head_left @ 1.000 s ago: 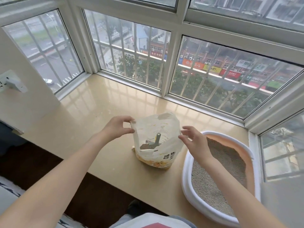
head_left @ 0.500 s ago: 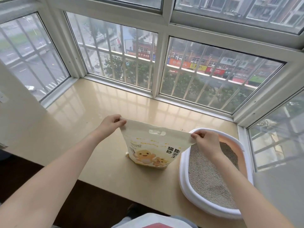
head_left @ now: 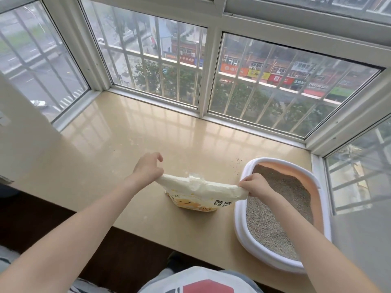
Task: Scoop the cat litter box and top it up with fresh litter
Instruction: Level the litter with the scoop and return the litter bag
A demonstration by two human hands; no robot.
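Note:
A cream and yellow bag of cat litter [head_left: 196, 199] stands on the beige window ledge [head_left: 131, 157], its top folded over and pulled flat. My left hand [head_left: 148, 168] pinches the bag's top left corner. My right hand [head_left: 255, 185] grips the top right corner, just over the rim of the litter box. The white litter box [head_left: 241, 227] with an orange inner wall sits to the right of the bag, filled with grey litter [head_left: 275, 218]. The scoop is not visible.
Windows with metal bars close the ledge at the back, left and right. A few stray litter grains [head_left: 238, 162] lie on the ledge behind the box. The ledge's front edge drops to a dark floor [head_left: 118, 250].
The bag's mouth was open with a scoop visible inside; both hands took its top corners, closed it, then folded the top down and stretched it flat.

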